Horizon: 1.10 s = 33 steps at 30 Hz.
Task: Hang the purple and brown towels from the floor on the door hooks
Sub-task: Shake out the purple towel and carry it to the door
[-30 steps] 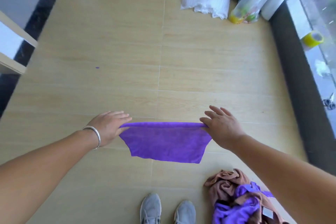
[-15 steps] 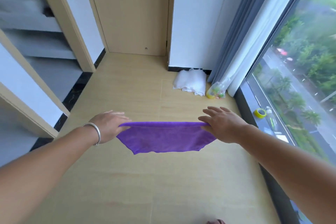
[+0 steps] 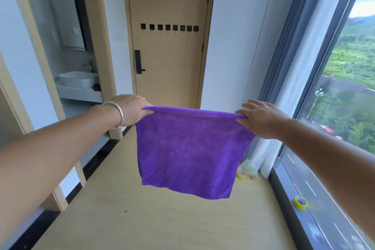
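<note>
Holding the purple towel (image 3: 190, 148) out in front of me by its top edge, I have my left hand (image 3: 132, 108) closed around the upper left corner, knuckles up, with a silver bangle (image 3: 117, 112) sitting on that wrist. My right hand (image 3: 261, 118) pinches the upper right corner between thumb and lower fingers, while its other fingers are spread and lifted off the cloth. The top hem runs nearly straight between my two hands, sagging a little toward the right, and the rest of the towel hangs free in the air above the light wooden floor (image 3: 154, 221), its bottom edge slanting lower on the right side. On the dark window ledge to my right lies a yellow tape roll (image 3: 300, 202), and a clear bag with yellow and green contents (image 3: 247, 170) sits on the floor by the foot of the curtain (image 3: 292, 79), partly hidden behind the towel. To my left an opening shows a white basin (image 3: 78, 79) on a desk. Straight ahead at the end of the passage stands the closed tan door (image 3: 168, 46) with a black handle (image 3: 138, 64) on its left side, and a row of small black door hooks (image 3: 169, 27) is fixed across it above the handle, all of them bare.
</note>
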Available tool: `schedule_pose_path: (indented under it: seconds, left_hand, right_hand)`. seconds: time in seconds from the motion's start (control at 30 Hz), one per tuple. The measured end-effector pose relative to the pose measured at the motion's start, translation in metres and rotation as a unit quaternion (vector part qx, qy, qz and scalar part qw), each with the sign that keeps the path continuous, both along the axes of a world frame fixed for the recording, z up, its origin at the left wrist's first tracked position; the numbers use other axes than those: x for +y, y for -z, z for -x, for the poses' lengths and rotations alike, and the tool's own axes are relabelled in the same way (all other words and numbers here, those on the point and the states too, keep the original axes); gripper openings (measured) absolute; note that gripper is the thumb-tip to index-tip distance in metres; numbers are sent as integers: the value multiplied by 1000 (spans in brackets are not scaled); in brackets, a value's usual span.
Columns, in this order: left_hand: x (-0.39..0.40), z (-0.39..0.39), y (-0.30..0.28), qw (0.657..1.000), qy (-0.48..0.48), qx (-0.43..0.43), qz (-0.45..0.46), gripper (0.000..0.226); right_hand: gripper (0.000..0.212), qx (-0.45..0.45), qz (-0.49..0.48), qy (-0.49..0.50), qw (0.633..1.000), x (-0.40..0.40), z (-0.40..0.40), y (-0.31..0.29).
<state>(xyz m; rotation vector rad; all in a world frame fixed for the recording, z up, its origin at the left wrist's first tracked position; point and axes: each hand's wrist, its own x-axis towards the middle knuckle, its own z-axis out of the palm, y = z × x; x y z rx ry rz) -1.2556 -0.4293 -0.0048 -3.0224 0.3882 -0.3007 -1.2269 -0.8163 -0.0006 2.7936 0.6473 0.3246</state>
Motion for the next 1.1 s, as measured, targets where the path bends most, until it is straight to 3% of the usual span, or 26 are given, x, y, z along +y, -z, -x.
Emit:
schedule_pose_path:
  seconds: [0.17,0.47,1.1]
  left_hand:
    - [3,15,-37,999,-14,-30,-8,34]
    - [36,14,-53,993,-61,-101,-25,38]
    - [241,-124,-50,987,-98,-127,7,33]
  right_hand:
    - [47,-30,-23,-6,999,4,-2,-27]
    - [49,-63,-67,-32,995,47,-24,-51]
    - [41,-62,-87,-56,993,263,-192,-65]
